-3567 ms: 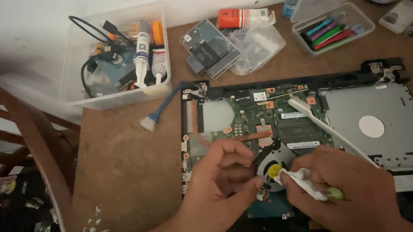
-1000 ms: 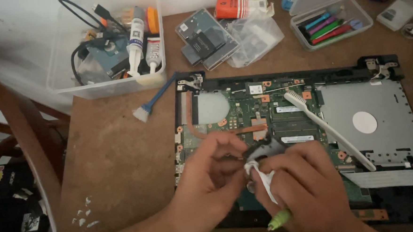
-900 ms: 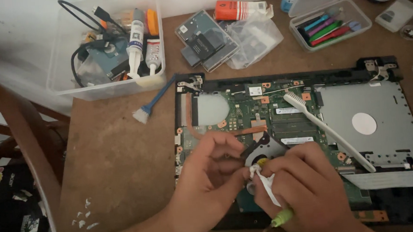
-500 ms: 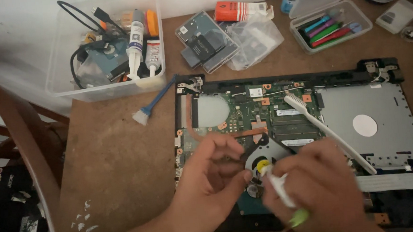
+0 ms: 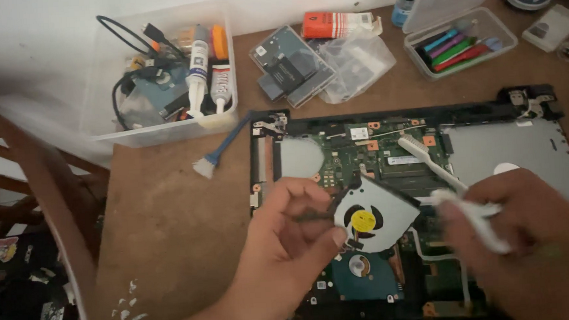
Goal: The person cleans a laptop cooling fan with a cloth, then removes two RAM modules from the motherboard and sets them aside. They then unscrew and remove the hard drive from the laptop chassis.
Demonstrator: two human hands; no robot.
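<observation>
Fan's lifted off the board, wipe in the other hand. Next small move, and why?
Probably bring the white wipe in the right hand onto the fan: the left hand holds it up over the open laptop, blades exposed, wipe just beside it.

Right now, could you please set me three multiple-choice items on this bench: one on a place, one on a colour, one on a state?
1. Where does the blue-handled brush lie?
A. in the clear tub
B. on the table, left of the laptop
C. on the fan

2. What colour is the round sticker on the fan?
A. yellow
B. red
C. green

3. How is the fan?
A. screwed into the laptop
B. lying in the pen tray
C. lifted in the left hand

Key: 1 B, it rests on bare wood between the tub and the laptop. 2 A, the hub sticker is yellow. 3 C, the left hand pinches its edge above the board, while the right hand grips a white tool.
</observation>
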